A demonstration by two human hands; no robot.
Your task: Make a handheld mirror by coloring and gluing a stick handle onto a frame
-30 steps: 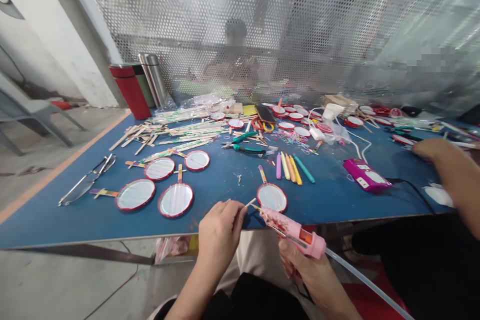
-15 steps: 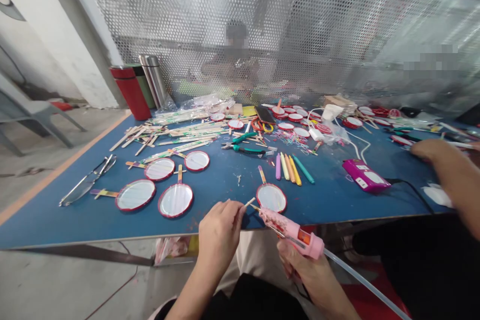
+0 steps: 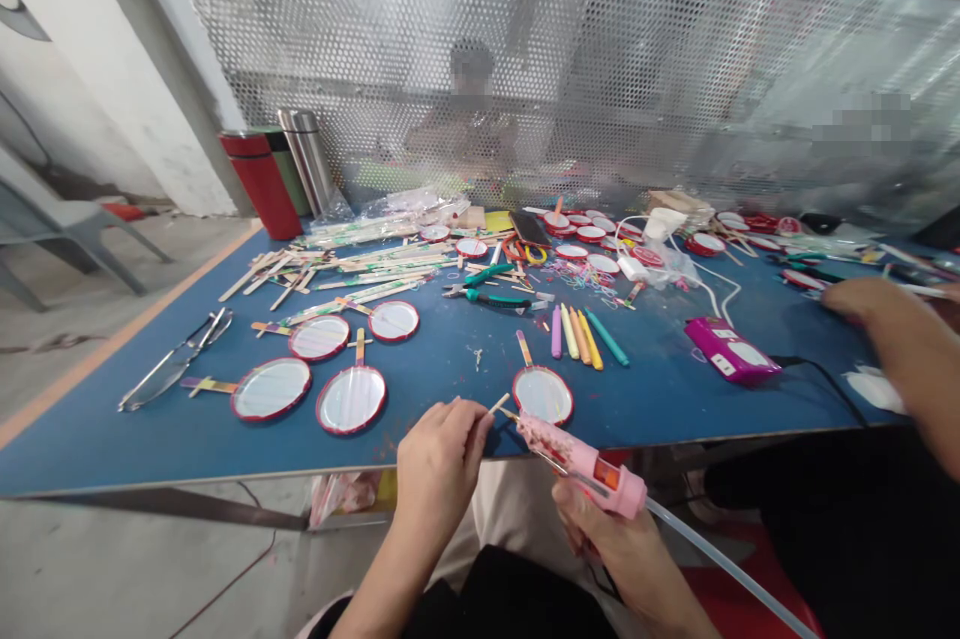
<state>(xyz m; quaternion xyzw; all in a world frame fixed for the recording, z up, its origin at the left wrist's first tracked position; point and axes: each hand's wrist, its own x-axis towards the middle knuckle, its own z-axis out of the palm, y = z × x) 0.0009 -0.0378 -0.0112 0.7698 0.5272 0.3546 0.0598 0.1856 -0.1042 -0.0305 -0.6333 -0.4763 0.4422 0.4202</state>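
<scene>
Near the table's front edge, my left hand (image 3: 444, 449) pinches a short wooden stick (image 3: 499, 404), its free end pointing right. My right hand (image 3: 600, 524) is wrapped round the handle of a pink hot glue gun (image 3: 581, 461). The gun's nozzle is close to the stick's end; whether they touch I cannot tell. A long clear glue stick (image 3: 720, 559) runs out of the gun's back. Just beyond the nozzle lies a round red-rimmed disc with a stick handle (image 3: 543, 395). Several more such discs lie to the left, including one nearby (image 3: 351, 401).
Eyeglasses (image 3: 176, 364) lie at the left, with a red bottle (image 3: 262, 184) behind. Wooden sticks (image 3: 390, 264), pliers (image 3: 487, 294), coloured pens (image 3: 576, 334) and a purple box with a cable (image 3: 731, 351) are on the blue table. Another person's arm (image 3: 900, 349) reaches in from the right.
My two hands, the wooden stick and the glue gun are almost where they were. The glue gun has shifted very slightly left.
</scene>
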